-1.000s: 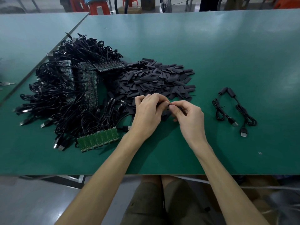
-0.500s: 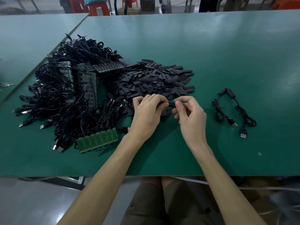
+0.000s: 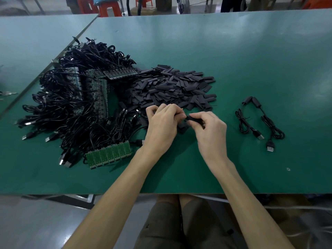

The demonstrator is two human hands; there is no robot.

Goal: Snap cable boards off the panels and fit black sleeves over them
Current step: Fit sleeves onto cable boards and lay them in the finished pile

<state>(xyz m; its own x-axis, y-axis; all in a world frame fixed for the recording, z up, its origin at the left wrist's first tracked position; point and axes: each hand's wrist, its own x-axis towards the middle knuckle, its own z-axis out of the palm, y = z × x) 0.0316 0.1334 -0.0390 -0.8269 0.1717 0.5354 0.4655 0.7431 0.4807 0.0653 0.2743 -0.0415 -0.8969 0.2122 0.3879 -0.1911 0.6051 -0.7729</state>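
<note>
My left hand [image 3: 162, 125] and my right hand [image 3: 210, 131] meet just in front of a heap of flat black sleeves [image 3: 172, 88]. Between the fingertips my right hand pinches a black sleeve [image 3: 193, 119], and my left hand's curled fingers grip the cable end that enters it; the board itself is hidden by the fingers. A green panel of several joined boards [image 3: 108, 155] lies at the near left, its cables running back into a big tangle of black cables and panels [image 3: 80, 101].
Two finished coiled USB cables [image 3: 260, 123] lie to the right on the green table [image 3: 251, 60]. The table's front edge runs just below my forearms. A second table [image 3: 27, 42] adjoins at the left; red stools [image 3: 107, 8] stand behind.
My right hand has shifted slightly right and turned, its fingers now curled round the sleeve. My left hand stays in place, still gripping the cable end.
</note>
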